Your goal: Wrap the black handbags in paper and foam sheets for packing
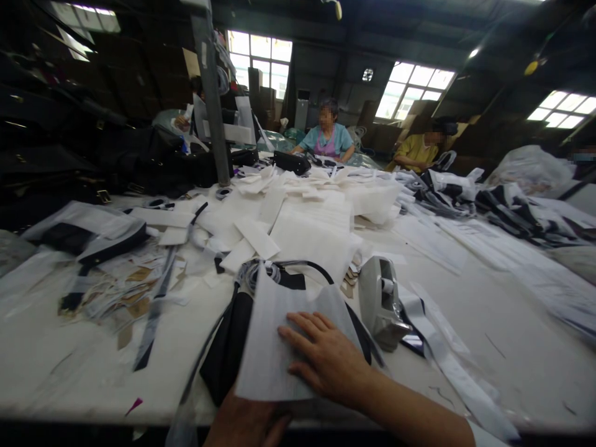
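Note:
A black handbag [228, 347] lies at the table's front edge, its dark strap looping out to the left and over the top. A white foam sheet [274, 335] covers most of its front. Spread flat on that sheet is my right hand [326, 354], fingers stretched out and holding nothing. My left hand [246, 422] is low at the bag's near edge, partly under the sheet; its fingers are mostly hidden. Clear-wrapped coils [254, 273] sit at the bag's top. Just right of the bag stands a grey tape dispenser [379, 304].
White foam sheets [316, 217] are heaped mid-table. Paper scraps [130, 292] and a wrapped dark bag [112, 242] lie left, before piled black bags [46, 149]. A metal post [214, 93] rises behind. Wrapped bags [512, 208] lie right. Co-workers [326, 139] are across the table.

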Tool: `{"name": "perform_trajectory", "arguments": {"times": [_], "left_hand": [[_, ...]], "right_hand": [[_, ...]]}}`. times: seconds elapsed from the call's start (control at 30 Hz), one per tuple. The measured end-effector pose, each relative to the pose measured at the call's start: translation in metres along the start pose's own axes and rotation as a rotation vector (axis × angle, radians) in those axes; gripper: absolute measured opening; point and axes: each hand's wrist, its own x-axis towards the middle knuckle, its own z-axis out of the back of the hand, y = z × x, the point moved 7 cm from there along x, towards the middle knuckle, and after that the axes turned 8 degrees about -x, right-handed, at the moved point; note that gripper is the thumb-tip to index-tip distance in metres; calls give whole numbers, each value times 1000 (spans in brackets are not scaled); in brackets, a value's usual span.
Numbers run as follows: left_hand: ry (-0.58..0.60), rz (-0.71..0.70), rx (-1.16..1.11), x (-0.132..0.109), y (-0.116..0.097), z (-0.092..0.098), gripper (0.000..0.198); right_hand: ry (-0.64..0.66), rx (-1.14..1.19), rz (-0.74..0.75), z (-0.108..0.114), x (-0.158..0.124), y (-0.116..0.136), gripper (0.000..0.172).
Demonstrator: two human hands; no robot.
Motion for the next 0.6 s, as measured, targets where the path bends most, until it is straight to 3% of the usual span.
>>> {"name": "perform_trajectory", "arguments": {"times": [0.1,0.23,0.4,0.53,0.6], "left_hand": [[65,19,-36,-9,1,-8,46],[124,59,-93,-9,2,-6,35],[112,27,-110,-1,-1,2,50],[104,30,-122,-4,-4,6,42],[66,0,-86,-4,-13,18,39]], "right_hand": [[58,43,40,-5,-1,-4,58],[94,55,70,-7,7,-10,59],[99,52,88,-12,16,-14,57],[64,61,83,-18,11,-16,60],[44,67,78,-20,8,-17,61]]}}
